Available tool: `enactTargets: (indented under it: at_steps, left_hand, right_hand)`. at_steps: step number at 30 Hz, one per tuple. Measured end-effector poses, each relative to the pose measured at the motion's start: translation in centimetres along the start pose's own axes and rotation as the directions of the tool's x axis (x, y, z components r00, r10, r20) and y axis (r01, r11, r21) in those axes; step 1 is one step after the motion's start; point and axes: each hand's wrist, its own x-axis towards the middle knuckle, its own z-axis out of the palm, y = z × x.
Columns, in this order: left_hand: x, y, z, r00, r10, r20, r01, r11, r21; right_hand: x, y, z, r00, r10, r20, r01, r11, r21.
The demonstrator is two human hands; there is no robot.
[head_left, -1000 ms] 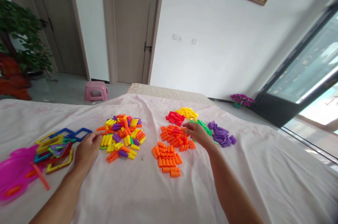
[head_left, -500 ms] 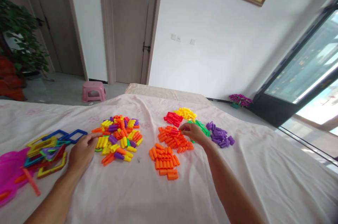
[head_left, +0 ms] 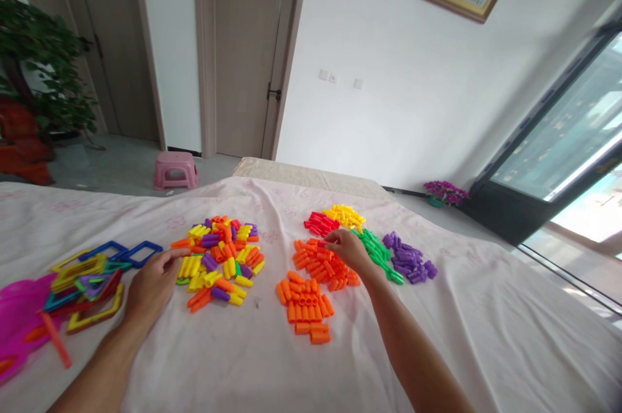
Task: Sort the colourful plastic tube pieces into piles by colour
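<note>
My right hand (head_left: pixel 350 252) is over the far side of a pile of orange plastic pieces (head_left: pixel 311 308). Its fingers are pinched together, with a small red plastic piece (head_left: pixel 322 245) at their tips. Just beyond lie red pieces (head_left: pixel 321 224) and yellow pieces (head_left: pixel 346 215); green pieces (head_left: pixel 373 249) and purple pieces (head_left: pixel 407 259) are to the right. My left hand (head_left: pixel 154 282) rests at the left edge of a mixed heap (head_left: pixel 221 260) of orange, yellow, purple and green pieces. Its fingers are loosely stretched towards the heap, and no piece shows in them.
Left of my left hand, coloured magnetic-tile frames (head_left: pixel 92 283) overlap a bright pink plastic item (head_left: pixel 22 322). A pale patterned cloth (head_left: pixel 233 361) covers the surface. Beyond it stand a pink stool (head_left: pixel 175 170) and a pot of magenta flowers (head_left: pixel 444 192).
My right hand has shifted slightly left, to the red piece above the orange pile, and more green pieces show beside it. My left hand has barely moved. The camera view has tilted slightly.
</note>
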Motion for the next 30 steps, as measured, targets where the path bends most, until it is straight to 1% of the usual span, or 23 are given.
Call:
enactTargets:
  at_steps: [3,6,8,10,14,18,20,23,25,26,28,30]
  left_hand:
    - [0.0,-0.1,0.1,1.0,-0.002,0.0,0.002,1.0,-0.003]
    - [0.1,-0.3,0.2,1.0,-0.001,0.012,0.001,1.0,-0.007]
    - [0.2,-0.4,0.3,1.0,0.0,0.017,0.0,1.0,-0.008]
    - [0.2,-0.4,0.3,1.0,0.005,0.008,-0.005,1.0,-0.007]
    - [0.1,-0.2,0.3,1.0,0.023,-0.005,-0.024,0.999,-0.041]
    - [0.1,0.0,0.1,1.0,0.021,-0.006,-0.021,0.998,-0.066]
    - [0.1,0.1,0.1,1.0,0.024,-0.013,-0.025,0.997,-0.066]
    - [0.1,0.3,0.0,0.999,0.031,-0.026,-0.033,0.997,-0.075]
    - [0.0,0.5,0.0,0.999,0.029,-0.025,-0.031,0.996,-0.087]
    - [0.0,0.5,0.0,0.999,0.029,-0.023,-0.031,0.995,-0.092]
    - [-0.1,0.6,0.0,0.999,0.024,-0.021,-0.026,0.995,-0.098]
    - [-0.1,0.6,0.0,1.0,0.016,-0.019,-0.018,0.995,-0.098]
  right_hand:
    - [1.6,0.7,-0.1,0.999,0.029,-0.035,-0.026,0.994,0.102]
    - [3.5,0.7,0.0,0.999,0.022,-0.043,-0.019,0.996,0.083]
    - [4.8,0.3,0.2,1.0,0.013,-0.02,-0.013,1.0,0.023]
    - [6.2,-0.5,0.5,1.0,0.003,0.01,-0.002,0.997,-0.074]
    - [8.8,-2.2,1.6,0.994,-0.022,0.104,0.051,0.957,-0.284]
    - [10.4,-3.3,2.9,0.982,-0.032,0.184,0.095,0.935,-0.342]
    - [10.6,-3.5,3.3,0.98,-0.04,0.192,0.109,0.927,-0.359]
    - [10.4,-4.1,3.6,0.985,-0.055,0.162,0.115,0.916,-0.385]
    - [9.6,-5.0,4.0,0.986,-0.089,0.141,0.135,0.924,-0.358]
    - [9.1,-5.7,4.4,0.981,-0.123,0.147,0.165,0.934,-0.318]
    - [7.7,-7.5,5.5,0.955,-0.23,0.186,0.265,0.945,-0.194]
    - [6.2,-9.6,6.8,0.903,-0.362,0.23,0.385,0.921,-0.063]
